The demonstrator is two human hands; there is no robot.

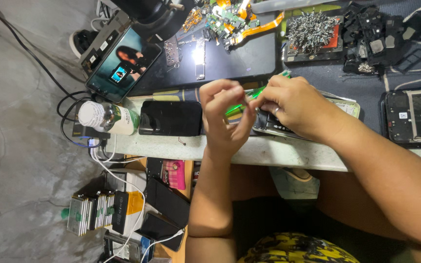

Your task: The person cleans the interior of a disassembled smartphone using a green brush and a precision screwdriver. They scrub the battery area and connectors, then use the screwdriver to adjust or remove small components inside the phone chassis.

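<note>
1. Left hand [225, 117]: raised over the front edge of the desk [269, 151], fingers curled together with thumb and forefinger pinched toward the green tool; whether they clamp it or only touch it cannot be told.
2. Right hand [296, 104]: lying on the opened phone, fingers closed around the upper part of the green tool and pressing down; a ring shows on one finger.
3. Green tool [254, 93]: a slim translucent stick, its long axis slanting from upper right to lower left, running out from under the right hand toward the left fingertips. The right hand is nearer and covers most of it.
4. Opened phone [274, 124]: flat on the desk, long axis roughly left to right, directly beneath the right hand and just right of the left hand.
5. Black phone [170, 118]: face down, just left of the left hand, apart from it.
6. White bottle [107, 118]: on its side, left of the black phone.
7. Lit phone [123, 64]: propped at the back left.
8. Pile of screws [312, 30]: at the back, well apart from both hands.
</note>
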